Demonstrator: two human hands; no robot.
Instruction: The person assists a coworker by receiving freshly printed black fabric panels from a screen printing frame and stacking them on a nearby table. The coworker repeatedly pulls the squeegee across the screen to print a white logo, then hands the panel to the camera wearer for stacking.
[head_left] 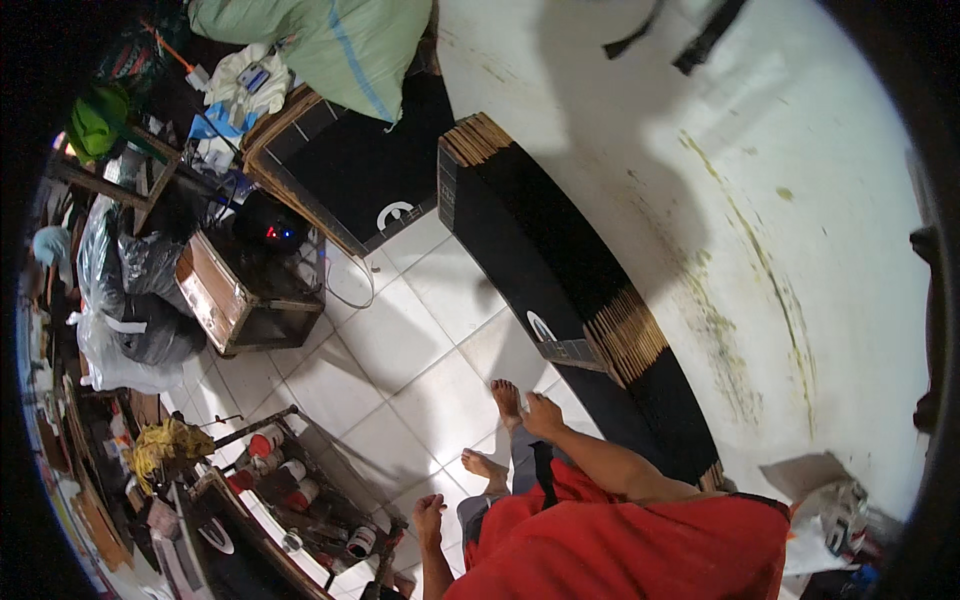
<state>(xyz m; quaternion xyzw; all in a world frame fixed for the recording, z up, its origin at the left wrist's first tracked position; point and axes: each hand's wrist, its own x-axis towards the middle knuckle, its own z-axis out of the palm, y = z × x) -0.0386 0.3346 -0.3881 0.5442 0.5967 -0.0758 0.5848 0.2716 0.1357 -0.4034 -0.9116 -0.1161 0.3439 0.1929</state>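
My left hand (429,517) hangs low beside a dark-framed stand, with bent fingers slightly apart and nothing seen in them. Further right and forward, my right hand (543,416) is above the tiles near my bare foot (507,402), its fingers curled in and no object showing. Closest to it is a long row of flattened black cardboard boxes (530,230), standing on edge along the white wall, brown corrugated edges upward. One black box piece (570,352) with a white round mark sticks out from the row. Neither hand touches the boxes.
White floor tiles (405,335) run ahead of me. On the left are a framed wooden box (245,295), plastic-wrapped bundles (150,330) and a rack holding several red-and-white cans (265,440). A pale green sack (350,50) rests on black cardboard (370,165) at the back.
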